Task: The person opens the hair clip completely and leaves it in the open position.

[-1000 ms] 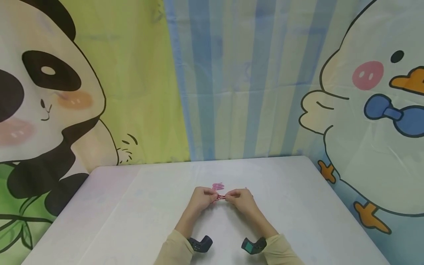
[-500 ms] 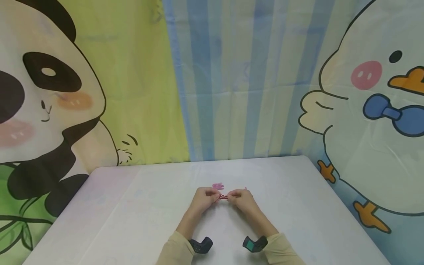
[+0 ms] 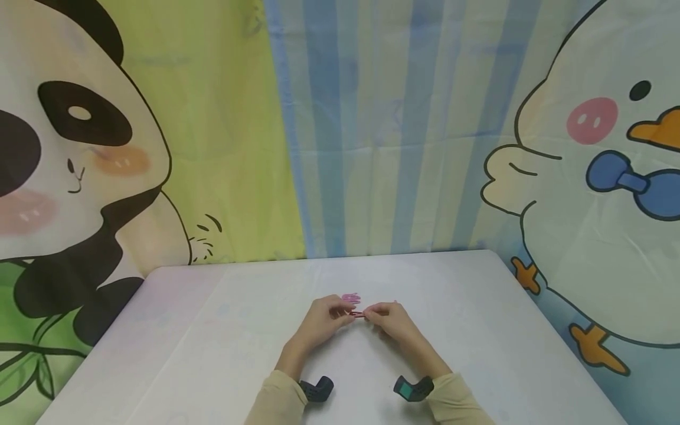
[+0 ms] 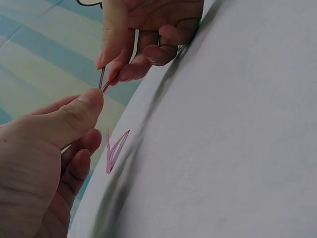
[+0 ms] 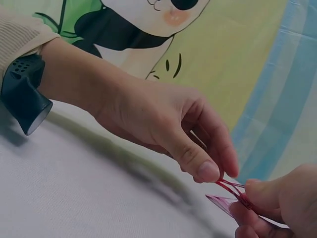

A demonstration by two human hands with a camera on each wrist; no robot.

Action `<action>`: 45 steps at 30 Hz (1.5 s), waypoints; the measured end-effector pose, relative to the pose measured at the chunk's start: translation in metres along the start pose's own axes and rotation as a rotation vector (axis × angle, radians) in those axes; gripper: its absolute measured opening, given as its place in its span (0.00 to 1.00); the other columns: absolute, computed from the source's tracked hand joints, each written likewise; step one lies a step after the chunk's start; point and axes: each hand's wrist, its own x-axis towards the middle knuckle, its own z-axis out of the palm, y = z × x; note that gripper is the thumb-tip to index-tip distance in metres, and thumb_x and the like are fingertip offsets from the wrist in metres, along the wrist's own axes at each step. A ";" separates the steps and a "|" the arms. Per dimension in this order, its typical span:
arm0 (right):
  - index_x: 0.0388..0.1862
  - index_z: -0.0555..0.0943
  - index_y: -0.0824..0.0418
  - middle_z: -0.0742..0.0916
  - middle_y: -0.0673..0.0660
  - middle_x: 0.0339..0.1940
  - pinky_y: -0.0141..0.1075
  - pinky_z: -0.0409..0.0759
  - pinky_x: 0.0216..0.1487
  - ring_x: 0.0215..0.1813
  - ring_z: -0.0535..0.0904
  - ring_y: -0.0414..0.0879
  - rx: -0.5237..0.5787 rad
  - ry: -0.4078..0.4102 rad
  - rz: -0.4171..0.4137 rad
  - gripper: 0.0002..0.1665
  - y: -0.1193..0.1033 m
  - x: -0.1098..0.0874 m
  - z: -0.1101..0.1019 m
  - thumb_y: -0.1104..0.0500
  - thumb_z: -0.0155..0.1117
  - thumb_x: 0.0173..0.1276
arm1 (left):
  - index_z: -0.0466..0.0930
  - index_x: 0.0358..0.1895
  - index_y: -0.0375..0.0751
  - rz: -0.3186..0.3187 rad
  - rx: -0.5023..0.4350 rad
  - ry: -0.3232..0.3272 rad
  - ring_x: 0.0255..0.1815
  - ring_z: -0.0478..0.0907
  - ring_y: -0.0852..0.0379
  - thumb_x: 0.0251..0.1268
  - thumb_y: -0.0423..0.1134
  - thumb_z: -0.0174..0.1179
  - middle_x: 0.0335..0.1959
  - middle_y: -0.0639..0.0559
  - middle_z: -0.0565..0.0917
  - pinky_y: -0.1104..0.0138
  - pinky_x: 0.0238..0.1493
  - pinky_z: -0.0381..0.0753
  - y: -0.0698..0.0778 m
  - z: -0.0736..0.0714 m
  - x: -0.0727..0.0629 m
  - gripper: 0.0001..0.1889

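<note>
Above the white table, both hands meet at a thin red metal hair clip (image 5: 232,188). My left hand (image 3: 321,321) holds its left end with thumb and index finger, the tips slightly apart in the right wrist view. My right hand (image 3: 393,321) pinches the other end between thumb and index finger. The clip's slim prongs stand spread in a narrow V in the left wrist view. Its ends are hidden by the fingertips. Just beyond the hands lie thin pink clips (image 3: 351,298) on the table; the left wrist view shows a pink V-shaped piece (image 4: 115,152).
The white table (image 3: 228,336) extends around the hands to a back edge at a striped curtain (image 3: 372,177). Panda and duck prints (image 3: 595,248) flank it. Dark wrist cameras (image 3: 317,389) sit at both cuffs.
The left hand's index finger has lifted away from its thumb a little, and the left wrist has shifted slightly left. The right hand keeps its pinch nearly in place.
</note>
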 end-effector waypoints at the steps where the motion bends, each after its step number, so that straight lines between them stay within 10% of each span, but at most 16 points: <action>1: 0.40 0.85 0.61 0.87 0.53 0.32 0.31 0.73 0.25 0.25 0.72 0.42 -0.003 0.002 0.002 0.13 0.000 0.000 0.000 0.53 0.63 0.66 | 0.86 0.42 0.47 0.020 0.008 0.001 0.33 0.77 0.66 0.54 0.38 0.69 0.32 0.62 0.83 0.72 0.35 0.77 0.000 0.000 0.000 0.11; 28: 0.42 0.85 0.60 0.83 0.52 0.25 0.31 0.73 0.25 0.22 0.71 0.41 -0.059 -0.016 -0.020 0.17 0.001 -0.002 0.001 0.48 0.64 0.64 | 0.87 0.36 0.52 0.091 0.106 0.021 0.31 0.75 0.70 0.54 0.40 0.69 0.29 0.64 0.82 0.74 0.34 0.75 -0.001 0.002 -0.001 0.06; 45: 0.40 0.85 0.63 0.84 0.51 0.26 0.32 0.76 0.26 0.21 0.74 0.40 -0.040 0.012 -0.008 0.14 0.007 0.003 0.001 0.52 0.64 0.65 | 0.88 0.36 0.50 0.025 0.122 0.161 0.29 0.74 0.67 0.53 0.38 0.69 0.31 0.61 0.84 0.74 0.32 0.75 -0.013 0.003 -0.004 0.07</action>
